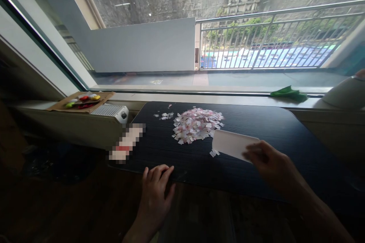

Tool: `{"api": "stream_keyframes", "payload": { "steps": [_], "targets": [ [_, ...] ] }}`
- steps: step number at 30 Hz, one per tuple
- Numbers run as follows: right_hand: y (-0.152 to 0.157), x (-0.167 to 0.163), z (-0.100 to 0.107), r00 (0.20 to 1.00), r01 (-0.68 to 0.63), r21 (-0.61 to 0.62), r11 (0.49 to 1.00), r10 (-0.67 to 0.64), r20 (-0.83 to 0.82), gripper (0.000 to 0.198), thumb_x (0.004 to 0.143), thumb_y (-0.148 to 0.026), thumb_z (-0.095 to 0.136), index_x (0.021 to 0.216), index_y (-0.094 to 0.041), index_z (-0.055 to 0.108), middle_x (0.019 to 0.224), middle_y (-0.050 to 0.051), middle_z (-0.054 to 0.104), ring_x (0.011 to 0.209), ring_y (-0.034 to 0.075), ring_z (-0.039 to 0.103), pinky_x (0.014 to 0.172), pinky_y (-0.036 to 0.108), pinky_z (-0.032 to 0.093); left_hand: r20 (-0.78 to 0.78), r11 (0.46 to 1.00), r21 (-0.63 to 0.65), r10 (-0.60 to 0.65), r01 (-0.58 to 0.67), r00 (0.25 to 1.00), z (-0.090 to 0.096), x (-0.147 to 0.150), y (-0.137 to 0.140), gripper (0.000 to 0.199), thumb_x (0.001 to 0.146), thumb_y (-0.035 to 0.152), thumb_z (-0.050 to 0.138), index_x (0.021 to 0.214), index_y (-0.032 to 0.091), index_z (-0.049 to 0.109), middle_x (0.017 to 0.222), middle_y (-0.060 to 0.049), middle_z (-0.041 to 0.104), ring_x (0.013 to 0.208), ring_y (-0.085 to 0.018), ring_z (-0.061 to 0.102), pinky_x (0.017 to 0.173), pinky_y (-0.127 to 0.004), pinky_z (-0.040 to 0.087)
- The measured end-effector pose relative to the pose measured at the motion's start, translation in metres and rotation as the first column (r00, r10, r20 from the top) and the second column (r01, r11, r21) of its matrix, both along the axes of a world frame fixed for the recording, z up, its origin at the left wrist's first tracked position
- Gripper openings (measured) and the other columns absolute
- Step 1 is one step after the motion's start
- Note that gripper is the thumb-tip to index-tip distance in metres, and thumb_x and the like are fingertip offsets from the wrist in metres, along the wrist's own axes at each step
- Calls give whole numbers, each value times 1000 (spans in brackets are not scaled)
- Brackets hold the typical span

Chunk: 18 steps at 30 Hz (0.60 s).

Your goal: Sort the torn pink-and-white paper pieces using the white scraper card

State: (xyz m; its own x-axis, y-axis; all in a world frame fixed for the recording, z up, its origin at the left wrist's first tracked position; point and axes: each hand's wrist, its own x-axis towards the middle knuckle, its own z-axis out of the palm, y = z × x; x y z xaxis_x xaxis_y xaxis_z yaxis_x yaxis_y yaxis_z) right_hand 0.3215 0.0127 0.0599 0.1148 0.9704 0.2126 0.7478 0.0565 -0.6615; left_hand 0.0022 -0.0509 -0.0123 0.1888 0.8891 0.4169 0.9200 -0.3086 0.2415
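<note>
A heap of small torn paper scraps, white with pinkish bits, lies on the dark table. My right hand pinches one end of a white card, whose far edge is tilted beside the heap's right side. A couple of loose scraps lie just below that edge. My left hand rests at the table's front edge with its fingers extended, holding nothing. More stray scraps are scattered left of the heap.
A blurred-out item lies at the table's left edge. Beyond it are a white heater-like box and cardboard bearing colourful objects. A green cloth-like piece sits on the window sill, behind the table.
</note>
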Motion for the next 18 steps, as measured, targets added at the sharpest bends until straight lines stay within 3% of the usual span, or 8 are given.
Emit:
{"api": "stream_keyframes", "payload": {
  "steps": [6, 9, 13, 18],
  "targets": [
    [14, -11, -9, 992, -82, -8, 997, 81, -100, 12, 81, -33, 51, 84, -25, 59, 74, 4, 73, 66, 22, 67, 62, 33, 47, 13, 1000, -1, 20, -20, 1000, -1, 1, -1, 38, 85, 21, 47, 122, 23, 56, 111, -9, 61, 104, -25, 57, 103, -60, 32],
    [4, 9, -15, 976, -133, -51, 990, 122, -180, 13, 79, -36, 53, 81, -25, 60, 76, 4, 73, 70, 23, 68, 66, 34, 50, -19, 1000, 3, 12, -11, 1000, -4, -3, 0, 39, 85, 22, 48, 123, 24, 56, 111, -8, 62, 104, -25, 58, 104, -58, 32],
    [-8, 40, -16, 971, -88, -80, 993, 67, -230, 21, 76, -44, 58, 82, -24, 62, 78, 4, 73, 74, 25, 69, 72, 39, 53, -81, 1000, 14, -17, 18, 997, -8, -10, 3, 39, 84, 24, 51, 123, 24, 57, 110, -8, 63, 103, -25, 59, 102, -56, 35],
    [15, 32, -16, 902, -165, -82, 983, 117, -415, 26, 71, -48, 65, 78, -23, 61, 77, 5, 73, 77, 26, 70, 73, 39, 55, -90, 1000, 14, -23, 24, 996, -6, -10, 3, 37, 87, 24, 48, 122, 22, 55, 110, -9, 63, 102, -25, 60, 99, -58, 35]
  ]
}}
